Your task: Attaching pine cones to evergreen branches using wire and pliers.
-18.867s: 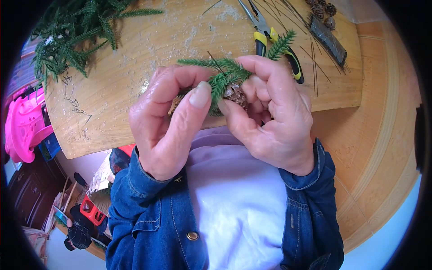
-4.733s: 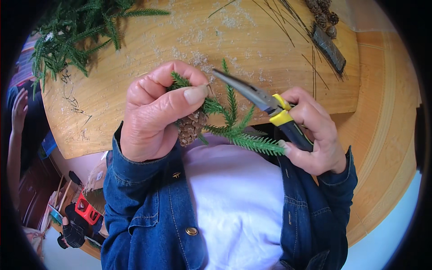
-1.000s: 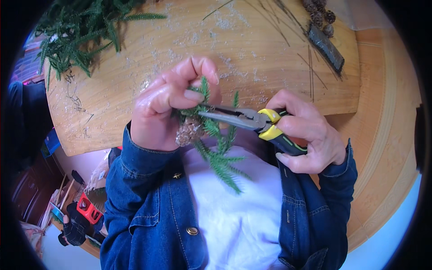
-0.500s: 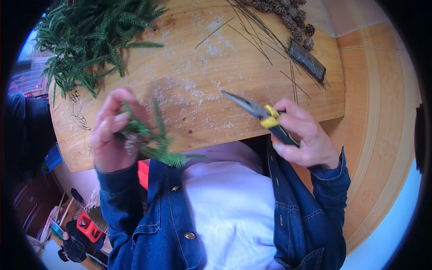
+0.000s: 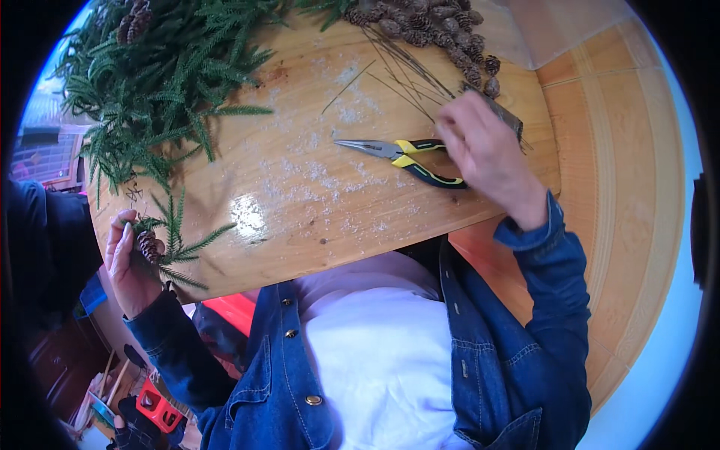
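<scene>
At the table's left edge, my left hand (image 5: 129, 266) is closed on a green artificial pine sprig (image 5: 176, 232). A brown pine cone (image 5: 150, 246) sits at the base of that sprig, beside my fingers. Long-nose pliers (image 5: 401, 151) with yellow and black handles lie on the tabletop, jaws pointing left and handles spread. Over the handle ends is my right hand (image 5: 491, 154), fingers loosely bent and apart, with nothing visible in them. Thin dark wires (image 5: 409, 71) lie just beyond it, and a dark wrapped bundle (image 5: 506, 116) is partly hidden behind the hand.
A large heap of green pine branches (image 5: 172, 82) covers the far left of the wooden table (image 5: 300, 240). Several pine cones (image 5: 450, 41) are piled at the far right. White flecks (image 5: 322, 176) are scattered across the middle. A red stool (image 5: 157, 409) stands at lower left.
My right hand has put the pliers down on the table and moved up toward the wires. My left hand has moved left with the pine sprig and cone.
</scene>
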A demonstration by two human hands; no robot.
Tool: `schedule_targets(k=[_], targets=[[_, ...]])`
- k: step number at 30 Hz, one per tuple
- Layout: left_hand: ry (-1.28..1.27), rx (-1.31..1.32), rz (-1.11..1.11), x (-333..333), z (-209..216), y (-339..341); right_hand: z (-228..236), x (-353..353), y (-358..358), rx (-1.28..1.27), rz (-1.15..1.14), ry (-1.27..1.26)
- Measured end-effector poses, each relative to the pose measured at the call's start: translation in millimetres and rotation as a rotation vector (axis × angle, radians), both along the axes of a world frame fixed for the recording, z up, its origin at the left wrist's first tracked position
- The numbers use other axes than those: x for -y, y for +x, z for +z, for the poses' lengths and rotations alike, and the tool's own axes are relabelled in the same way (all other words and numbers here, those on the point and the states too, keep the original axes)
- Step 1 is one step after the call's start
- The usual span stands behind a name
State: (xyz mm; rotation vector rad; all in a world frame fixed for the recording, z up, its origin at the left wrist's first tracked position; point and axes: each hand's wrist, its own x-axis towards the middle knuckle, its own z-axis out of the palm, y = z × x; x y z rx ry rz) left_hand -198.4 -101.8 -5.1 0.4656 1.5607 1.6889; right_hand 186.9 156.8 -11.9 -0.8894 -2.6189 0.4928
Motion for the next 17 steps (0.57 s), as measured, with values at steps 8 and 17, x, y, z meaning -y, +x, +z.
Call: schedule_targets(k=[8, 17], targets=[[-0.366, -0.619, -0.132, 8.1, -21.2, -30.4, -7.2, -44.2, -16.8, 0.313, 0.033, 0.303], [-0.291, -1.243, -0.042, -29.4, 48.1, 31.1, -8.0, -63.2, -14.1, -0.296, -0.099, 0.044]])
